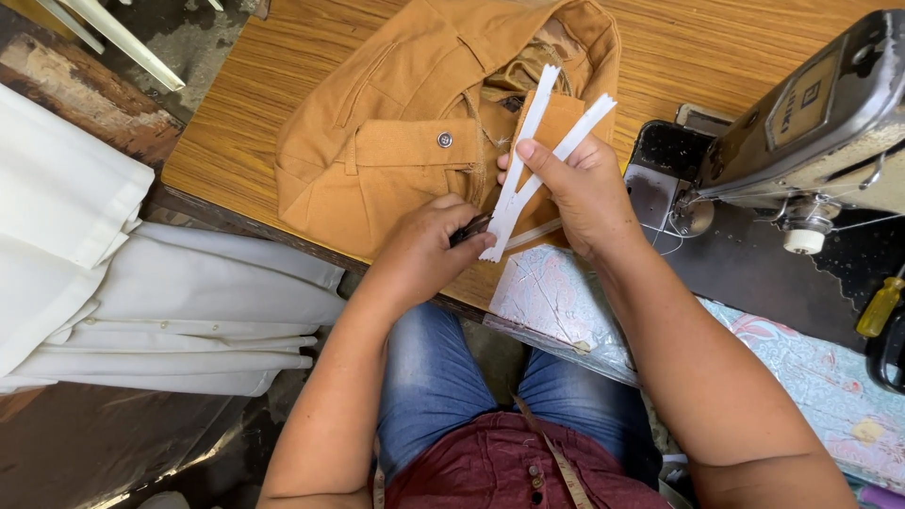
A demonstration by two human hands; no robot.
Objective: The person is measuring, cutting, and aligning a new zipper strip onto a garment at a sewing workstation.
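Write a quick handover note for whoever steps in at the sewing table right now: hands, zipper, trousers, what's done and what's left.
Right hand pinches the white zipper, its two tapes spread apart at the top. Left hand grips a small dark tool at the zipper's lower end; what kind, I cannot tell. Tan trousers lie on the wooden table, fly open. Sewing machine stands to the right. Zipper is not yet attached to the trousers.

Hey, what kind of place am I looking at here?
Most likely a tailoring or garment repair workshop: a sewing machine sits on the wooden table, tan trousers lie open, and the right hand holds a white zipper.
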